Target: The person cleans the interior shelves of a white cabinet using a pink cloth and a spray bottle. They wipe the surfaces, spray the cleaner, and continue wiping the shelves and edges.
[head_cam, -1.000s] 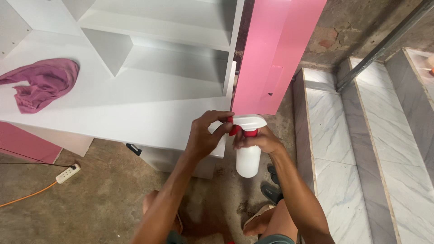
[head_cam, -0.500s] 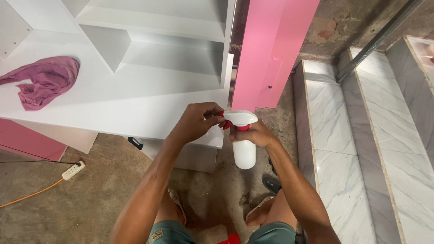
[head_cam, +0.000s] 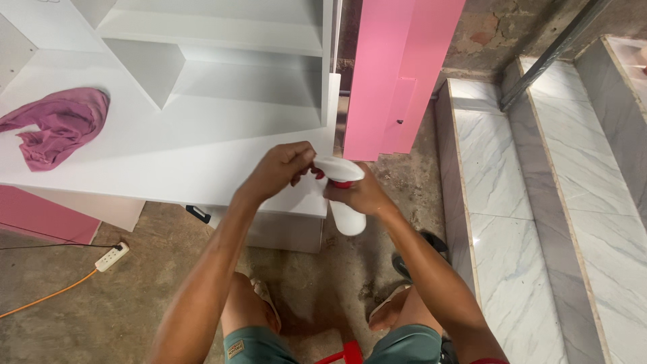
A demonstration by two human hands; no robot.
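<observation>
A white spray bottle [head_cam: 348,217] with a white and red trigger head hangs in front of me, over the edge of a white cabinet panel [head_cam: 168,162]. My right hand [head_cam: 364,194] is wrapped around the bottle's neck, just under the head. My left hand [head_cam: 282,168] pinches the front tip of the spray head with its fingers closed on the nozzle. Both hands sit close together above the concrete floor, between my knees.
A crumpled pink cloth [head_cam: 57,125] lies on the white panel at the left. A pink board [head_cam: 401,74] leans upright behind the hands. Marble steps [head_cam: 505,195] rise at the right. A power strip [head_cam: 111,257] with an orange cable lies on the floor at the left.
The view has shifted slightly, and both hands with the bottle sit a little higher and closer to the white panel's edge. My left fingers stay at the nozzle.
</observation>
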